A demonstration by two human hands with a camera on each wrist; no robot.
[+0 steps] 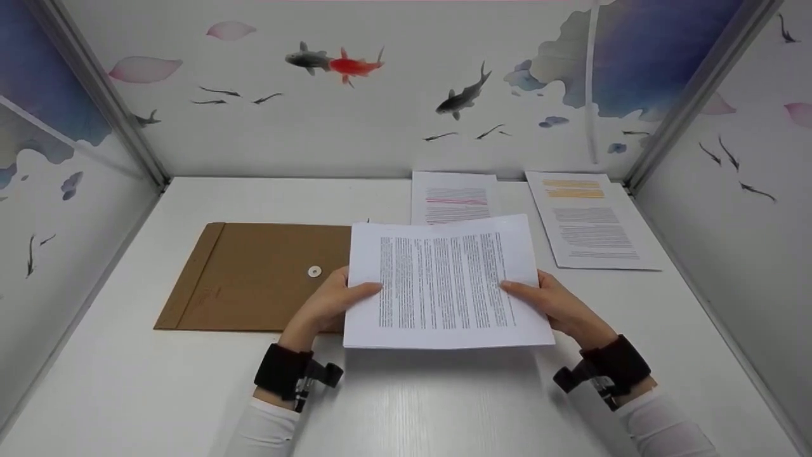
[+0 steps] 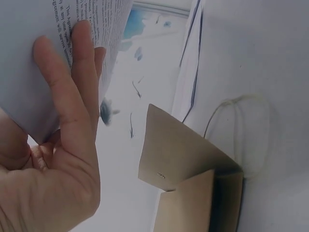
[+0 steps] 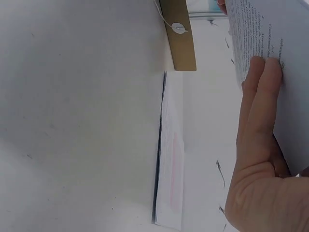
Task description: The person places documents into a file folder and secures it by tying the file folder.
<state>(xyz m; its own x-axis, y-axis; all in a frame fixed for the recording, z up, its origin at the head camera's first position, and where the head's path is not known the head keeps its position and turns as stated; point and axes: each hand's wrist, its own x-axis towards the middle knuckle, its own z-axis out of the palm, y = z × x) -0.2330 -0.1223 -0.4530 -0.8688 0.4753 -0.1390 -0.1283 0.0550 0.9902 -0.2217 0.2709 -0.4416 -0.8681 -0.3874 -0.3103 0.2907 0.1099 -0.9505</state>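
Both hands hold a sheaf of printed paper (image 1: 441, 285) up over the table, its lines of text running vertically in the head view. My left hand (image 1: 327, 304) grips the left edge, thumb on top and fingers underneath. On the opposite edge my right hand (image 1: 568, 308) does the same. The left wrist view shows the left fingers (image 2: 65, 96) spread against the printed underside of the paper (image 2: 29, 77). In the right wrist view the right fingers (image 3: 263, 101) lie along the underside too. A brown document folder (image 1: 254, 279) with a white button lies flat behind the left hand.
At the back stands a paper stack with pink highlighting (image 1: 453, 197), partly hidden by the held sheaf. Right of it lies another stack with orange highlighting (image 1: 590, 222). Painted walls (image 1: 380, 127) enclose the white table (image 1: 412, 406). In the left wrist view the folder's flap (image 2: 183, 150) stands raised.
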